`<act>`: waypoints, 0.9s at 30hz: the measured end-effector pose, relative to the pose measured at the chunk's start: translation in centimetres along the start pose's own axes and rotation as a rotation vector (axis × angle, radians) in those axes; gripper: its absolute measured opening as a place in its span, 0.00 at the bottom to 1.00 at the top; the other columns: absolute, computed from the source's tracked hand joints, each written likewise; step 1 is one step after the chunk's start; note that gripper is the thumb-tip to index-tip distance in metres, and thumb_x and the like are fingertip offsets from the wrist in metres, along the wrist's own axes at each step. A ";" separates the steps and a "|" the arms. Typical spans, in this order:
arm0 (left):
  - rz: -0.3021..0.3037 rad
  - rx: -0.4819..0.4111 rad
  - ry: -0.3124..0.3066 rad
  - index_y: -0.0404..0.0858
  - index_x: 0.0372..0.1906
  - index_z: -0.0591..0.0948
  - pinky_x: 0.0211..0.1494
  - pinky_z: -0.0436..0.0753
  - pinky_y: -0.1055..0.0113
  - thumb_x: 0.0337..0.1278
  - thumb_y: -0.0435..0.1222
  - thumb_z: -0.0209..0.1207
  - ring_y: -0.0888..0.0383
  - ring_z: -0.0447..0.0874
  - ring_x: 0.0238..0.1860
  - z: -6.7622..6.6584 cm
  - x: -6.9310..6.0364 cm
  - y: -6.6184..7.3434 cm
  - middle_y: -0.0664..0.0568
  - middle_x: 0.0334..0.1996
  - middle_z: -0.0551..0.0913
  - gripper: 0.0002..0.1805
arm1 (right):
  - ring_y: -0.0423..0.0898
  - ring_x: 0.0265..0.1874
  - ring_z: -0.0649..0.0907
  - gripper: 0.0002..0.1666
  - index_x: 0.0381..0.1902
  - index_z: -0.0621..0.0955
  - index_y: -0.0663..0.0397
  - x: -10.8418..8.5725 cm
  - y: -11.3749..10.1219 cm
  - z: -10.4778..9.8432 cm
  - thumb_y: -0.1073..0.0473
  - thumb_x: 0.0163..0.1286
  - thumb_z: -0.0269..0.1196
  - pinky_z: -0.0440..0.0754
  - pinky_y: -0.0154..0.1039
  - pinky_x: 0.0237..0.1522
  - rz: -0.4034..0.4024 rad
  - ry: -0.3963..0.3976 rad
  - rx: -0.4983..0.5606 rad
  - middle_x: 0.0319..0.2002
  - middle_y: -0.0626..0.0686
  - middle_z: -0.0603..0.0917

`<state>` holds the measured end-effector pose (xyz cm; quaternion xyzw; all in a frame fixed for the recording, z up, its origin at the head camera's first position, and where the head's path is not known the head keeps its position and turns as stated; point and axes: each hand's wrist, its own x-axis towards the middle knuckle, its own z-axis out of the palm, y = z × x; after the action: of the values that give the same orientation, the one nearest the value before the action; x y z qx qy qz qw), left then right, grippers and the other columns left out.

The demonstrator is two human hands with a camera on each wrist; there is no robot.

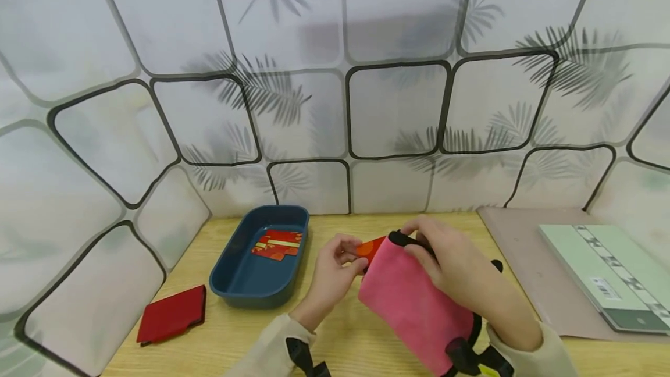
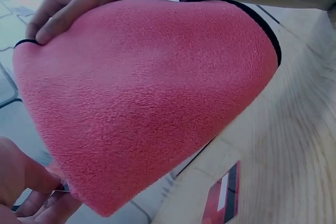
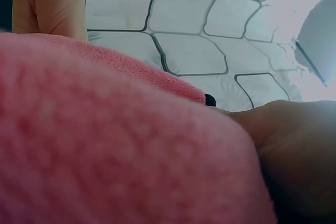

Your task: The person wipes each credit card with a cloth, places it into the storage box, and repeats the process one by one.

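Observation:
A pink fleecy cloth [image 1: 413, 301] with black edging hangs over the table in front of me. My right hand [image 1: 455, 266] grips its upper black edge, thumb on the near face. My left hand [image 1: 337, 269] pinches a red paper packet [image 1: 370, 248] with an orange circle, at the cloth's left corner. Part of the packet is hidden behind the cloth. In the left wrist view the cloth [image 2: 152, 98] spreads between both hands and covers much of the scene. The right wrist view is mostly filled by the blurred cloth [image 3: 121, 145].
A blue tray [image 1: 256, 301] stands to the left, with red and gold paper packets [image 1: 277, 244] inside. A dark red flat case [image 1: 173, 314] lies at the table's left. On the right, a pale green box [image 1: 602, 272] rests on a greyish-pink sheet [image 1: 523, 260]. Patterned curtain [image 1: 398, 109] encloses the table.

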<state>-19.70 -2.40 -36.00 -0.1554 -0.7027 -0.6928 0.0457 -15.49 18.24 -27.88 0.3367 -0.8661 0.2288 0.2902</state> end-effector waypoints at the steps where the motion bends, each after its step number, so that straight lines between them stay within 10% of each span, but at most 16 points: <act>1: -0.002 -0.016 0.001 0.25 0.46 0.74 0.37 0.84 0.71 0.53 0.19 0.59 0.58 0.81 0.33 -0.1 0.0 0.2 0.33 0.38 0.76 0.14 | 0.35 0.26 0.75 0.17 0.42 0.76 0.55 0.0 0.1 0.0 0.70 0.57 0.68 0.77 0.33 0.29 -0.019 0.006 0.006 0.28 0.44 0.76; 13: -0.018 -0.076 -0.018 0.24 0.47 0.75 0.36 0.84 0.71 0.50 0.17 0.61 0.61 0.81 0.32 -0.1 0.3 1.6 0.36 0.37 0.79 0.16 | 0.42 0.35 0.82 0.22 0.45 0.78 0.61 0.0 0.3 0.7 0.76 0.51 0.65 0.83 0.40 0.38 -0.061 -0.026 0.048 0.38 0.49 0.83; 27: 0.016 -0.054 -0.044 0.21 0.43 0.76 0.37 0.82 0.74 0.53 0.17 0.58 0.65 0.80 0.31 0.4 0.2 2.5 0.38 0.35 0.81 0.11 | 0.45 0.33 0.81 0.12 0.36 0.86 0.51 0.3 -0.2 3.3 0.68 0.53 0.71 0.81 0.41 0.35 -0.083 0.135 -0.069 0.32 0.48 0.83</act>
<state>-19.10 -2.03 -33.58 -0.1771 -0.6833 -0.7076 0.0316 -16.70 16.01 -30.02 0.3459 -0.8371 0.2090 0.3686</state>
